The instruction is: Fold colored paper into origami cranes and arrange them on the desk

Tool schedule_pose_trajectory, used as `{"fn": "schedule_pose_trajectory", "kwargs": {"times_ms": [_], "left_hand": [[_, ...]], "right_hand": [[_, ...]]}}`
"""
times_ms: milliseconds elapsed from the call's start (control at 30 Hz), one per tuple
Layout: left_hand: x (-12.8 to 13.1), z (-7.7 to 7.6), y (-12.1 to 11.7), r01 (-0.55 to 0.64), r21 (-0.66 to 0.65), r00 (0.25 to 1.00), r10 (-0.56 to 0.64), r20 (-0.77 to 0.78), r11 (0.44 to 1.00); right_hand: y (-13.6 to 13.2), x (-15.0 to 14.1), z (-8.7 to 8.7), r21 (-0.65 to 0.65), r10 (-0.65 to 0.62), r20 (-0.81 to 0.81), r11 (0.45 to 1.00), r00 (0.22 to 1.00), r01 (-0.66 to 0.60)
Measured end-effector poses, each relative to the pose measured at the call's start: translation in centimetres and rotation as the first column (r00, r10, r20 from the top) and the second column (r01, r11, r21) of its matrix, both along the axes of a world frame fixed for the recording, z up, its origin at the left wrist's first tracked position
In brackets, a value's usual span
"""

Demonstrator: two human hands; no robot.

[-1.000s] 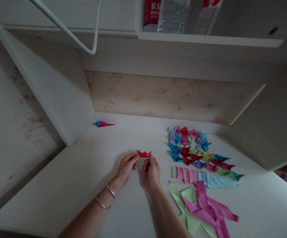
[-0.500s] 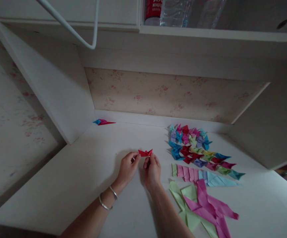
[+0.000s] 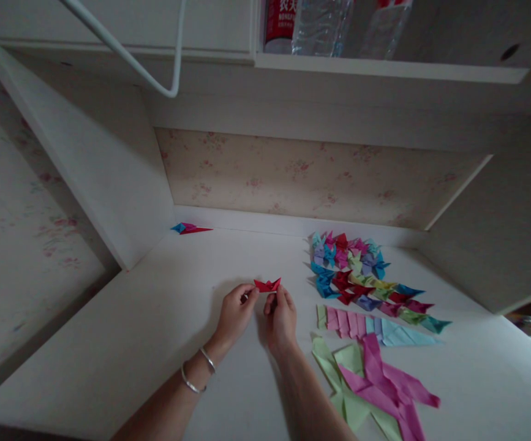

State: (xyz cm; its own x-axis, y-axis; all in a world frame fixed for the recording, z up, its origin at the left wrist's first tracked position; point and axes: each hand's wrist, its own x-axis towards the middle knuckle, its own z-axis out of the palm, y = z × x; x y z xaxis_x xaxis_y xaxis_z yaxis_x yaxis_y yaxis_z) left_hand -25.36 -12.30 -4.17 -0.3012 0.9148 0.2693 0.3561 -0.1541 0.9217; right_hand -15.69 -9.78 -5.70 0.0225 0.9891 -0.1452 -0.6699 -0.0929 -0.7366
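A small red folded-paper boat (image 3: 267, 286) is held between my two hands, just above the white desk (image 3: 155, 343). My left hand (image 3: 237, 309) pinches its left end between thumb and forefinger. At the right end, my right hand (image 3: 281, 315) grips the paper the same way, its other fingers curled in. To the right lie rows of small folded-paper pieces (image 3: 370, 288) in many colours. Nearer me is a row of overlapping pink and light blue folded strips (image 3: 345, 321). Larger pink (image 3: 391, 386) and light green (image 3: 345, 398) folded pieces overlap below that.
A blue, pink and red folded-paper piece (image 3: 192, 228) lies at the back left. Overhead runs a shelf (image 3: 384, 67) with plastic bottles (image 3: 320, 27). A white bent rod (image 3: 127, 55) hangs at the upper left. Side panels (image 3: 76, 159) bound the desk.
The view has shifted slightly, showing a little more of the bottles. Both hands keep their pinch on the red paper boat, with hardly any other movement.
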Motion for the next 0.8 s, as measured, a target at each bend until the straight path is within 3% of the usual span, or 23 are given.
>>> {"fn": "schedule_pose_trajectory", "kwargs": {"times_ms": [433,800], "left_hand": [[-0.2,0.3,0.0,-0.007,-0.014,0.999,0.008,0.052,1.0],[-0.2,0.0,0.1,0.017,-0.058,0.996,-0.012,0.088,0.998]], "right_hand": [[-0.3,0.0,0.1,0.01,0.0,0.036,1.0,0.999,0.0],[-1.3,0.0,0.4,0.032,-0.054,0.184,0.998,0.982,0.049]]}}
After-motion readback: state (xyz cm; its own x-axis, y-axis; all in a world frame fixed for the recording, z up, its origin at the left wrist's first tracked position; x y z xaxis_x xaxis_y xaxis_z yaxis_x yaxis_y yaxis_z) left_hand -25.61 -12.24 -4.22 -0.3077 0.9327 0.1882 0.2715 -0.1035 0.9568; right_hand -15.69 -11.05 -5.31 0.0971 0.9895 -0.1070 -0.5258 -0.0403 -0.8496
